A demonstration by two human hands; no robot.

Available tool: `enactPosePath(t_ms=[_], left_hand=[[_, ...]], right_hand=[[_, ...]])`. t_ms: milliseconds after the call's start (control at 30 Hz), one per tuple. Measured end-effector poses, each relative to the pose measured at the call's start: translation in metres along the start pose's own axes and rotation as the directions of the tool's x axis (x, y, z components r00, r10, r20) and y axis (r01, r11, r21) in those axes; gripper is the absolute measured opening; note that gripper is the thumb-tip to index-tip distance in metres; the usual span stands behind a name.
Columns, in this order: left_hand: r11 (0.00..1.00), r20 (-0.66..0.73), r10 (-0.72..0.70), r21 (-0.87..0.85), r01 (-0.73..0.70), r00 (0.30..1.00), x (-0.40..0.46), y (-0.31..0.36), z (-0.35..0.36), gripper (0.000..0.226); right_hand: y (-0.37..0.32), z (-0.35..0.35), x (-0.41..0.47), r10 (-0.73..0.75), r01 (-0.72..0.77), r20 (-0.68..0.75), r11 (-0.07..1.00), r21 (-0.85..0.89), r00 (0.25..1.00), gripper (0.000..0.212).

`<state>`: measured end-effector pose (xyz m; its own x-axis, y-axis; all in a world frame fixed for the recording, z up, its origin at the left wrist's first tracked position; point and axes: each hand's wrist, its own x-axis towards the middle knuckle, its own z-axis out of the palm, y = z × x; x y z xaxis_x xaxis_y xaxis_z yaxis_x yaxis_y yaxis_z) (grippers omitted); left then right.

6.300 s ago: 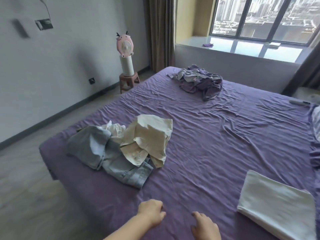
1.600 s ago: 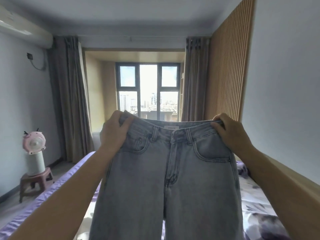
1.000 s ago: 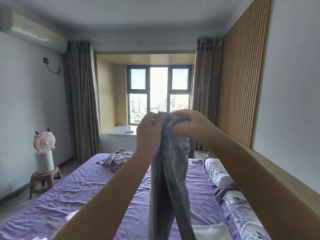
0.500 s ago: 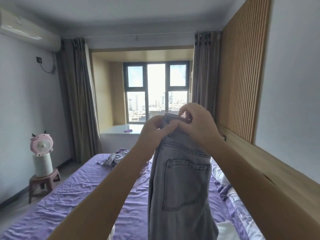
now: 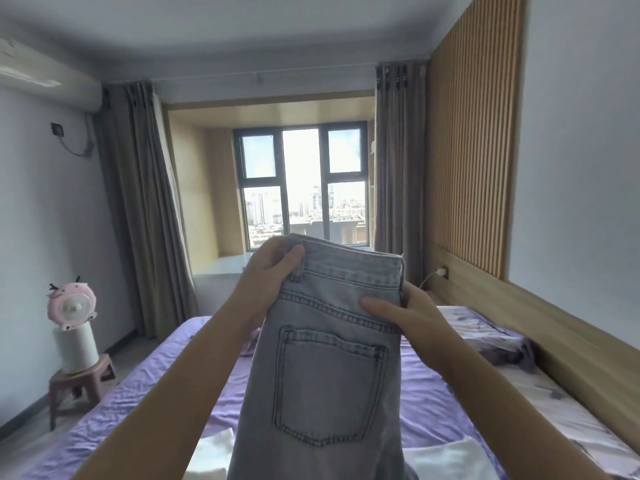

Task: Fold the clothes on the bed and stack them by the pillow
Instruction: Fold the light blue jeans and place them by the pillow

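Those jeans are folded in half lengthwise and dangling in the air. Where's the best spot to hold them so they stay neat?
Probably at the waistband, one hand at each end, coming in from the sides. The jeans hang with the stiff band on top, and the left hand and right hand already pinch there, which keeps the halves lined up and the legs hanging straight over the bed.

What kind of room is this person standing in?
Most likely a home bedroom: a bed with a purple sheet, a pillow along the wooden headboard, and curtains by the window.
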<state>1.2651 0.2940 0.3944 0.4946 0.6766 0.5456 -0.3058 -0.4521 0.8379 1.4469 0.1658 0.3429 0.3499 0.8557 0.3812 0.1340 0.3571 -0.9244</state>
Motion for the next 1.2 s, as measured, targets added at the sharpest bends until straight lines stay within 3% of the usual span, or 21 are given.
enactPosePath(t_ms=[100,167,200,233,300,367,400,467,533,633,767,900,1100,1133,1200], left_hand=[[0.990,-0.081,0.014,0.139,-0.003,0.997,-0.001,0.001,-0.016,0.015],[0.948,-0.095,0.074,0.315,-0.040,0.993,-0.006,0.003,-0.023,0.043],[0.859,-0.091,0.178,0.500,-0.109,0.980,-0.008,0.005,-0.026,0.060],[0.708,-0.039,0.303,0.678,-0.197,0.952,-0.010,0.009,-0.028,0.076],[0.378,0.173,0.466,0.848,-0.372,0.868,-0.009,0.017,-0.027,0.088],[0.217,0.374,0.334,0.863,-0.457,0.865,-0.003,0.025,-0.019,0.091],[0.215,0.418,0.204,0.863,-0.457,0.885,0.000,0.025,-0.016,0.091],[0.317,0.410,0.015,0.863,-0.393,0.912,0.002,0.018,-0.011,0.071],[0.396,0.349,0.028,0.857,-0.332,0.937,0.003,0.004,-0.011,0.046],[0.422,0.335,0.054,0.846,-0.326,0.941,0.002,-0.012,-0.009,0.050],[0.506,0.333,0.015,0.811,-0.294,0.943,0.005,-0.020,-0.011,0.054],[0.513,0.309,0.007,0.815,-0.269,0.951,0.010,-0.025,-0.015,0.067],[0.431,0.179,-0.054,0.891,-0.138,0.982,0.010,-0.026,-0.026,0.048],[0.325,0.190,-0.003,0.929,-0.179,0.982,0.010,-0.027,-0.030,0.047],[0.083,0.382,0.126,0.916,-0.393,0.916,0.005,-0.027,-0.030,0.060]], right_hand=[[-0.003,0.019,0.009,-0.051,0.049,-0.063,0.999,-0.023,0.997,0.038],[-0.004,0.032,0.015,-0.091,0.085,-0.078,0.994,-0.074,0.993,0.035],[-0.003,0.038,0.017,-0.109,0.100,-0.076,0.988,-0.115,0.991,0.034],[-0.001,0.044,0.020,-0.120,0.108,-0.066,0.981,-0.159,0.991,0.033],[0.006,0.055,0.023,-0.136,0.124,-0.026,0.959,-0.256,0.990,0.031],[0.012,0.063,0.026,-0.161,0.153,0.008,0.925,-0.347,0.987,0.029],[0.015,0.067,0.028,-0.170,0.169,0.031,0.918,-0.359,0.985,0.028],[0.018,0.069,0.030,-0.167,0.180,0.065,0.920,-0.349,0.984,0.028],[0.024,0.069,0.030,-0.123,0.146,0.092,0.939,-0.311,0.988,0.033],[0.038,0.060,0.024,-0.050,0.081,0.153,0.975,-0.208,0.987,0.042],[0.076,0.034,0.006,0.066,-0.033,0.204,0.986,-0.161,0.977,0.032],[0.114,0.019,-0.014,0.182,-0.123,0.199,0.953,-0.276,0.963,0.029],[0.118,0.019,-0.020,0.075,-0.039,0.110,0.954,-0.297,0.991,0.016],[0.114,0.019,-0.018,0.058,-0.018,0.128,0.955,-0.297,0.990,0.010],[0.103,0.023,-0.013,0.011,0.060,0.208,0.941,-0.332,0.978,0.012]])
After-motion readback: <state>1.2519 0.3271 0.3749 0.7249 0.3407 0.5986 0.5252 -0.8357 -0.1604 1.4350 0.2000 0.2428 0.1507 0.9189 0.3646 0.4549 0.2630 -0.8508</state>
